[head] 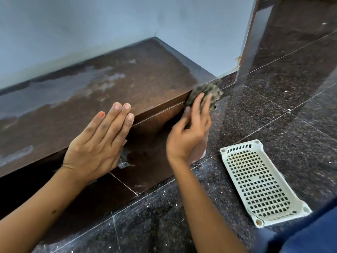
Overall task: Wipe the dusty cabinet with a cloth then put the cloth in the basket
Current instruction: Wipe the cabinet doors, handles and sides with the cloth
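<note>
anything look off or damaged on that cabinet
Yes. The cabinet top is patchy, with pale grey blotches toward the wall, likely dust or worn finish. A strip of grey tape sits on its front panel, which looks like a makeshift fix.

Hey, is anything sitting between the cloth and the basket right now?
Nothing visible. The right hand holds the cloth at the cabinet's right corner; only bare floor lies between it and the basket.

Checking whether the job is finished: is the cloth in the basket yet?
No, the right hand grips the cloth at the cabinet corner.
</note>
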